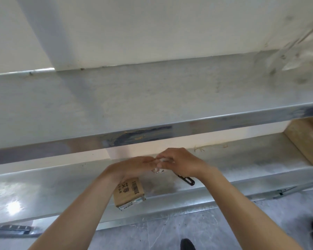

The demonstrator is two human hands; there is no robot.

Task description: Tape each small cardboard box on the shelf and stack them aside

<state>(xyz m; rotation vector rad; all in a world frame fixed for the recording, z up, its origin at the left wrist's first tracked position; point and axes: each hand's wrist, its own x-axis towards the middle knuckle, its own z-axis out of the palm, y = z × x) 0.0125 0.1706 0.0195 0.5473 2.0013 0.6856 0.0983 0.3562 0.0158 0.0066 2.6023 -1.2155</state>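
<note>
Two bare forearms reach up from the lower edge of the frame and meet just below centre, over the lower metal shelf (43, 192). The left hand (134, 166) and the right hand (181, 163) come together fingertip to fingertip, and both pinch a small, pale, crumpled piece of tape (160, 166) between them; the motion blur hides how exactly the fingers lie on it. A black tool (187, 180) sticks out from under the right hand, down and to the right of the wrist; what it is and whether the hand grips it cannot be told.

The small cardboard box (129, 193) sits on the lower shelf, just below the left wrist, near the shelf's front edge, a little left of the frame's centre. It is brown, with black printed characters and a barcode on its top face, and its near end shows a strip of shiny tape. Neither hand touches the box.

The upper metal shelf (116, 98) crosses the middle of the frame, its front lip scratched, and a cream wall rises behind it. At centre right a brown board or carton side (304, 139) stands on the lower shelf. Grey floor fills the lower right, with a dark shoe tip (187, 244) at the bottom edge
</note>
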